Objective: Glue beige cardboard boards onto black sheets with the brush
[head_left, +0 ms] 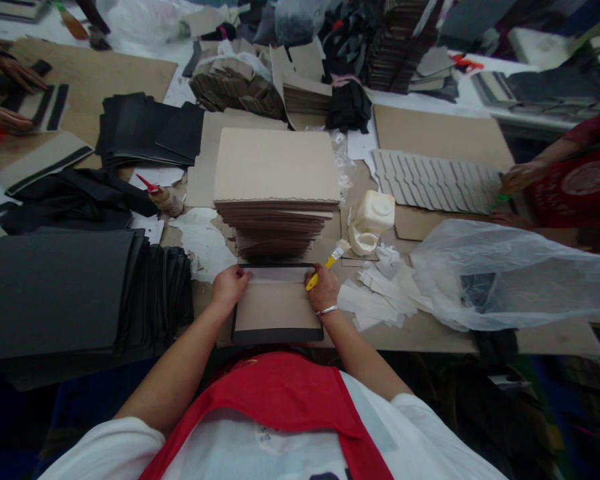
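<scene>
A tan board with black edging [277, 307] lies flat in front of me. Across its far end runs a white paper strip [280, 275]. With fingertips pinched, my left hand [230, 290] holds the strip's left end at the board's far left corner. My right hand [324, 290] is closed at the opposite end of the strip, and a yellow-handled brush [327, 265] is tucked in its fingers, bristles pointing away. Just beyond the board rises a tall stack of tan boards [277, 167]. A white plastic container [375, 213] stands right of the brush.
Loose white paper strips [380, 293] lie right of my hand, beside a clear plastic bag [510, 273]. Black sheets [55, 287] are piled at left, near a red-tipped glue bottle [165, 198]. Co-workers' hands [15, 83] show at far left, and another person's hand [525, 175] at right.
</scene>
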A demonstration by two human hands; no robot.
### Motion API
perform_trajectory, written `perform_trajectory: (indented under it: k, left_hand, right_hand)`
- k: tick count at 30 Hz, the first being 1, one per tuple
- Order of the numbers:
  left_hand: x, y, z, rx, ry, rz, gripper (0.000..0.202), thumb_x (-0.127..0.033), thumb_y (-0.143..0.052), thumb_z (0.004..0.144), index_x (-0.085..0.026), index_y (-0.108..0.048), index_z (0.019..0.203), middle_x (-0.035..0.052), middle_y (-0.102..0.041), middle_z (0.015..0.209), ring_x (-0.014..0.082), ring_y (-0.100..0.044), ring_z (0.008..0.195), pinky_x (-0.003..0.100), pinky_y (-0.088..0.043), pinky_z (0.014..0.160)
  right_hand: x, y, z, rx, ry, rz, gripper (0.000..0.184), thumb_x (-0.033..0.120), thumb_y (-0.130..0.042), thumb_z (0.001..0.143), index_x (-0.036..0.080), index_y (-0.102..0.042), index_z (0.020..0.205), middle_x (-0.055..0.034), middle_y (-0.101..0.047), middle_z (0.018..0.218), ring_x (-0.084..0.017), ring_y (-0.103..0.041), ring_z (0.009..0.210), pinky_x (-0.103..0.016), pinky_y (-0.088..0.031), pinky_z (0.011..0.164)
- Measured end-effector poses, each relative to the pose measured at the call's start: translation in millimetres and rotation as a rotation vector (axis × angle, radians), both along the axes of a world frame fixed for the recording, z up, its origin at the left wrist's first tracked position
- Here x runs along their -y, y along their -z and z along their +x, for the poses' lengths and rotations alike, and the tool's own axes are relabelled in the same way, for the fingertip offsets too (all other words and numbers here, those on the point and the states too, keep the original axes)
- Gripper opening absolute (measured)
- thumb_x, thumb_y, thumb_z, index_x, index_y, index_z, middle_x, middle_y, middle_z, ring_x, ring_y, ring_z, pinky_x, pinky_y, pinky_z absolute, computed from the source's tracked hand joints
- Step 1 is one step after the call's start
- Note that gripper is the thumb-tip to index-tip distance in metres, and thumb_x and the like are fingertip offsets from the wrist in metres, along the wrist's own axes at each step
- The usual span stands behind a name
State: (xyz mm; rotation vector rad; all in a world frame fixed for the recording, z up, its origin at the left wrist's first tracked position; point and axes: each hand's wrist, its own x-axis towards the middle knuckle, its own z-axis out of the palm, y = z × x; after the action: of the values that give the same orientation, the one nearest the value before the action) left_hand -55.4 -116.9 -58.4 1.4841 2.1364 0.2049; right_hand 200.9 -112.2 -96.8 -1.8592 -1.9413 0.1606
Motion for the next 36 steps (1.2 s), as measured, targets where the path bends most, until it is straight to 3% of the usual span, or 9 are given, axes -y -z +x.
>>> perform_trajectory:
  k: [3,6,9,11,18,24,27,30,36]
  left_hand:
    - [6,-2.6,8,-0.194,0.111,0.194,0.044,-0.039,-0.051,0.079,-0.010,-0.057,0.113,0.0178,-0.062,0.107,0.0293,-0.056,0.101,0.038,-0.042,0.083]
    - [17,4.1,35,-0.234,0.438,0.391,0.052,-0.030,-0.043,0.085,-0.011,-0.040,0.133,0.0176,-0.044,0.136,0.0280,-0.036,0.128,0.042,-0.028,0.103]
    - [26,17.8,67,-0.153,0.777,0.384,0.056,-0.037,-0.036,0.088,-0.014,-0.032,0.139,0.0115,-0.032,0.146,0.0232,-0.023,0.136,0.043,-0.017,0.110]
    - [29,25.4,75,-0.142,0.837,0.325,0.063,-0.048,-0.035,0.087,-0.013,-0.031,0.140,0.0111,-0.029,0.147,0.0232,-0.021,0.137,0.045,-0.015,0.111]
    - [51,18.4,15,-0.284,0.540,0.161,0.081,-0.062,-0.040,0.080,-0.009,-0.028,0.141,0.0155,-0.023,0.148,0.0275,-0.020,0.137,0.047,-0.011,0.111]
    - [99,-58.2,-42,-0.297,0.440,0.396,0.061,-0.052,-0.041,0.085,-0.012,-0.044,0.130,0.0134,-0.046,0.136,0.0233,-0.034,0.131,0.038,-0.027,0.108]
    - [111,-113.0,-101,-0.361,0.184,0.572,0.038,-0.042,-0.040,0.088,-0.020,-0.056,0.115,0.0084,-0.061,0.116,0.0191,-0.047,0.119,0.033,-0.032,0.104]
    - [110,-150.2,-187,-0.515,-0.209,0.538,0.046,-0.045,-0.046,0.084,-0.016,-0.052,0.119,0.0128,-0.055,0.123,0.0252,-0.045,0.120,0.040,-0.032,0.103]
    - [100,-153.3,-312,-0.426,-0.362,-0.061,0.084,-0.066,-0.057,0.063,-0.009,-0.048,0.124,0.0211,-0.051,0.126,0.0344,-0.049,0.114,0.037,-0.041,0.090]
  right_hand:
    - [3,-2.9,0,-0.030,0.062,0.046,0.033,0.028,-0.050,0.079,0.012,-0.054,0.108,-0.0108,-0.060,0.085,-0.024,-0.053,0.082,-0.038,-0.041,0.077]
    - [11,-3.5,-6,-0.087,-0.070,0.076,0.030,0.017,-0.046,0.078,0.015,-0.053,0.107,-0.0125,-0.061,0.098,-0.024,-0.054,0.092,-0.038,-0.043,0.082]
    - [21,-1.6,-17,-0.121,-0.295,0.073,0.035,0.006,-0.042,0.074,0.016,-0.052,0.106,-0.0128,-0.058,0.114,-0.022,-0.051,0.107,-0.036,-0.043,0.090]
    - [26,-0.2,-21,-0.088,-0.368,0.064,0.033,0.005,-0.043,0.074,0.016,-0.053,0.103,-0.0132,-0.057,0.118,-0.023,-0.047,0.115,-0.038,-0.040,0.095]
    - [29,-2.1,-11,0.013,-0.400,0.026,0.029,0.005,-0.042,0.074,0.014,-0.055,0.098,-0.0146,-0.055,0.123,-0.025,-0.044,0.120,-0.044,-0.039,0.098]
    - [36,-4.8,-3,-0.102,-0.373,0.099,0.041,0.013,-0.043,0.075,0.019,-0.048,0.116,-0.0134,-0.057,0.119,-0.028,-0.052,0.113,-0.048,-0.048,0.088]
    - [42,-12.5,-14,-0.251,-0.395,0.166,0.042,0.021,-0.047,0.080,0.025,-0.043,0.122,-0.0115,-0.055,0.123,-0.028,-0.051,0.116,-0.050,-0.045,0.093]
    - [53,-32.8,-39,-0.372,-0.427,0.162,0.041,0.027,-0.050,0.082,0.029,-0.042,0.122,-0.0095,-0.056,0.121,-0.027,-0.055,0.111,-0.050,-0.047,0.091]
    - [74,-68.2,-105,-0.491,-0.631,0.098,0.032,0.021,-0.051,0.083,0.028,-0.044,0.114,-0.0078,-0.062,0.113,-0.022,-0.062,0.099,-0.040,-0.054,0.082]
